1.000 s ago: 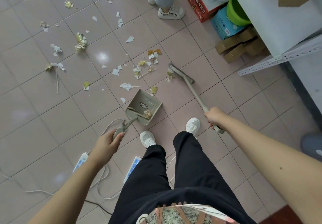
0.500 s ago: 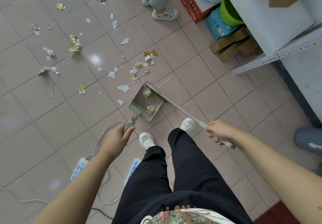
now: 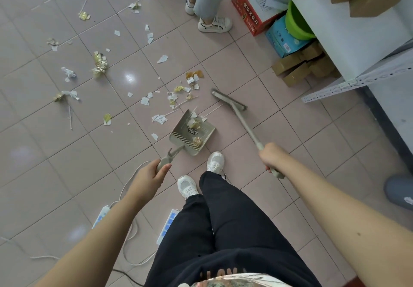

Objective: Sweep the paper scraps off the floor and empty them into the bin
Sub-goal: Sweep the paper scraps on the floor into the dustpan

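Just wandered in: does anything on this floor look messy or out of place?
Yes. Torn white and gold paper scraps litter the pink tiled floor, and white power strips with loose cords lie by the sweeper's feet, looking like a trip hazard.

Bare tile lies right of the broom (image 3: 237,112); boxes (image 3: 297,70) and a shelf (image 3: 348,83) block farther right.

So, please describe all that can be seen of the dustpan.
The dustpan is beige, plastic by its look, with a flat tray, low side walls and a row of comb teeth along the back wall. A dark label sits on the tray. It rests on the tiled floor, open mouth facing the scraps, just ahead of the person's shoes. Some white and gold scraps and a thin stick already lie inside. The left hand holds its forked handle; the broom lies apart, to its right.
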